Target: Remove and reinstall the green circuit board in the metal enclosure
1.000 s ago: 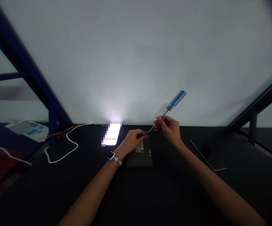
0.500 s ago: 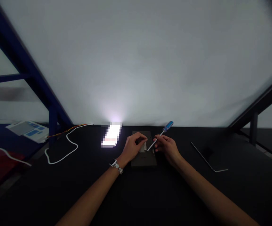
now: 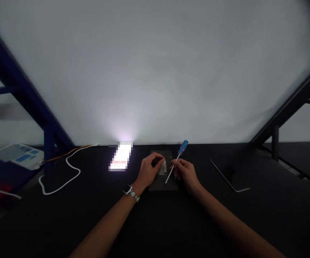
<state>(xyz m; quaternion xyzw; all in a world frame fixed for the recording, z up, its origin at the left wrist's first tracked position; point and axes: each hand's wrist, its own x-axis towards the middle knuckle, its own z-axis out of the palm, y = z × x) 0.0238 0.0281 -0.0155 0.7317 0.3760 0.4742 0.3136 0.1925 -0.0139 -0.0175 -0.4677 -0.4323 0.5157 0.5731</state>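
A dark flat rectangular block lies on the black table in front of me, with a pale metal piece set in its middle. Over the block's left side, my left hand has thumb and fingertips pinched together at the metal piece; whatever is between them is too small to make out. My right hand grips a screwdriver by its shaft at the block's right edge. The blue handle points up and away, and the tip slants down over the block.
A brightly lit, pixelated panel lies left of the block. Farther left are a white cable and a white-and-blue card. A dark, thin-edged sheet lies on the right. Slanted frame bars flank the pale wall.
The screwdriver has swung steeper, its tip now nearer me over the block. My left hand stays pinched at the metal piece. The view has shifted slightly.
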